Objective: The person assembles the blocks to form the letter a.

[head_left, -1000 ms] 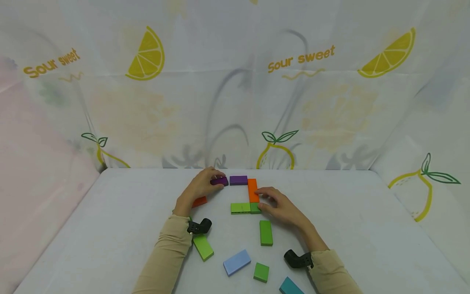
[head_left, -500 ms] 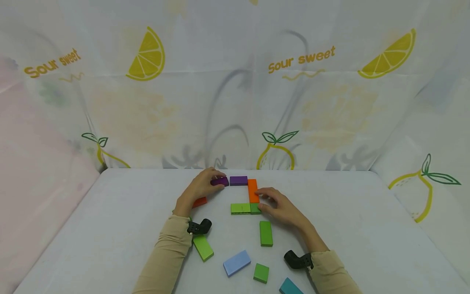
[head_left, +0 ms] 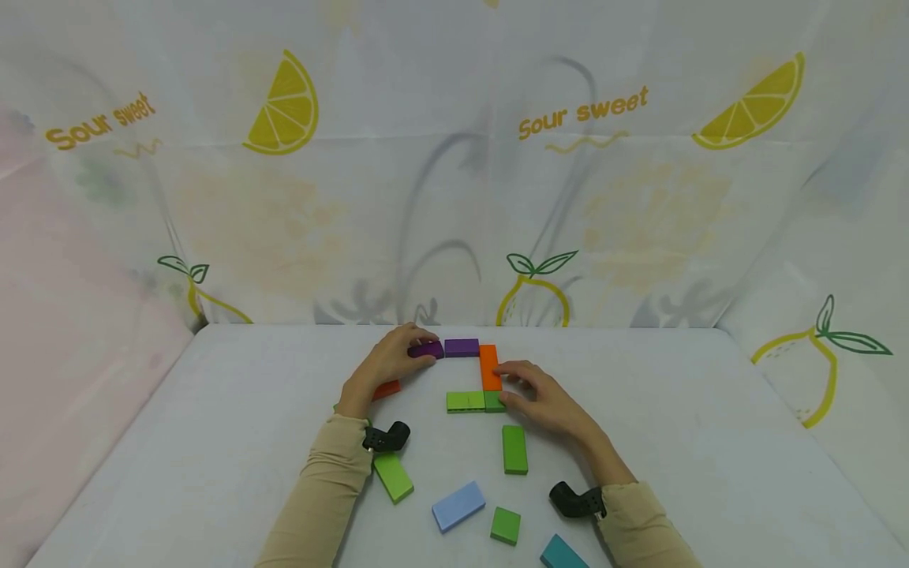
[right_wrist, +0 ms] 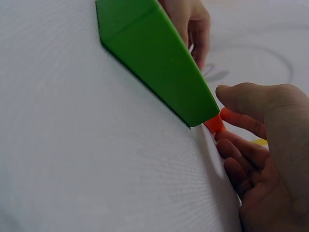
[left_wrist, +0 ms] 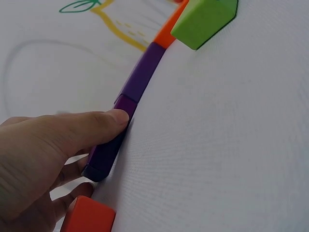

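At the table's far side my left hand [head_left: 387, 359] pinches a dark purple block [head_left: 428, 350] between thumb and fingers. In the left wrist view its end meets a second purple block [left_wrist: 144, 72]. An orange block [head_left: 488, 364] stands at a right angle to that one, running towards me. At its near end lie a small green block [head_left: 494, 402] and a light green block [head_left: 465, 402], side by side. My right hand [head_left: 545, 398] rests beside this corner, fingers loosely bent, fingertips at the orange block and thumb by the small green one. Nothing is gripped there.
A red-orange block [head_left: 387, 390] lies partly hidden beside my left wrist. Nearer me are a light green block [head_left: 393, 478], a blue block [head_left: 458, 507], a green block [head_left: 514, 450], a green square block [head_left: 506, 526] and a teal block [head_left: 562, 552]. A printed cloth [head_left: 454, 197] hangs behind.
My left hand has shifted the purple block slightly right, closing the small gap to the other purple block. The right hand stays in place.
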